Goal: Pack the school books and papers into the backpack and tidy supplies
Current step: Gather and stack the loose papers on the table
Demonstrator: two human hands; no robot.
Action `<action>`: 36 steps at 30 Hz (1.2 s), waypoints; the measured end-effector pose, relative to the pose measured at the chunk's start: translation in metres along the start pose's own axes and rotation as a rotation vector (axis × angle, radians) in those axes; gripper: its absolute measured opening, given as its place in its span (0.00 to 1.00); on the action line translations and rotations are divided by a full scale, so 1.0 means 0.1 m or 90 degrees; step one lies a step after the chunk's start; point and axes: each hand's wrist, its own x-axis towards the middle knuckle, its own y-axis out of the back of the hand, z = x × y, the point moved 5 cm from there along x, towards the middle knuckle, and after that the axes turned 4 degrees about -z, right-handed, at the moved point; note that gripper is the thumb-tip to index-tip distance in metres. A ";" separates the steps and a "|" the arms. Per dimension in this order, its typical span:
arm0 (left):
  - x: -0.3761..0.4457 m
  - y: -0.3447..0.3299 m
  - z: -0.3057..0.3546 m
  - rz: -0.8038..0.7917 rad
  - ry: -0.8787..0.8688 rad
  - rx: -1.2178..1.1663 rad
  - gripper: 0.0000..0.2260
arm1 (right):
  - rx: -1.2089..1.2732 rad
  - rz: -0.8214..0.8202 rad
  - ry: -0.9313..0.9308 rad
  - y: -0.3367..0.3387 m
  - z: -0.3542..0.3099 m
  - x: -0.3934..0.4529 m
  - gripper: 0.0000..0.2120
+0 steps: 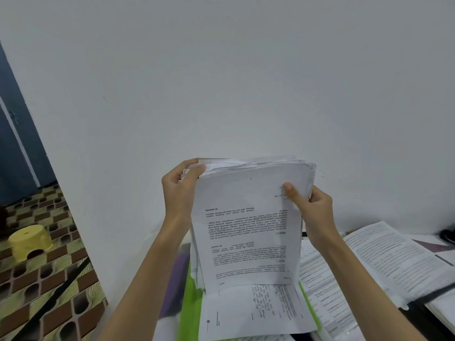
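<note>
So I had the stack of papers (248, 217) up on end in front of the white wall (221, 70), one hand on each side. My left hand (181, 185) was curled round the top left corner, thumb on the front sheet, the rest of the fingers hidden behind the pile. My right hand (310, 207) pinched the right edge, thumb pressed flat on the front page, the other fingers out of sight at the back too. The print on the front sheet was upside down to me and too small to read. No clue how many sheets were in there, the edges just blurred together.

Under the stack sat one loose handwritten sheet (258, 308) on something bright green (190, 303), could've been a folder, hard to tell, blurry. One open book (384, 262) lay on the tabletop to my right, cut off by the frame edge. Something dark (448, 236) peeked in at the far right, couldn't make it out. One yellow stool (29, 242) stood on the patterned floor (49, 291) at left. No backpack I could pick out.
</note>
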 end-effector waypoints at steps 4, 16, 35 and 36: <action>-0.01 0.01 -0.01 -0.044 0.009 -0.055 0.03 | 0.003 -0.009 0.007 0.00 0.02 0.00 0.15; -0.03 0.07 0.02 -0.119 -0.014 -0.171 0.06 | 0.047 0.071 0.007 -0.08 0.03 0.02 0.11; -0.61 0.20 -1.31 0.014 0.085 -0.015 0.20 | -0.106 0.065 0.036 -0.08 0.13 -0.06 0.25; -0.53 0.21 -1.23 0.020 0.056 -0.002 0.21 | -0.101 0.064 0.038 -0.07 0.12 -0.06 0.26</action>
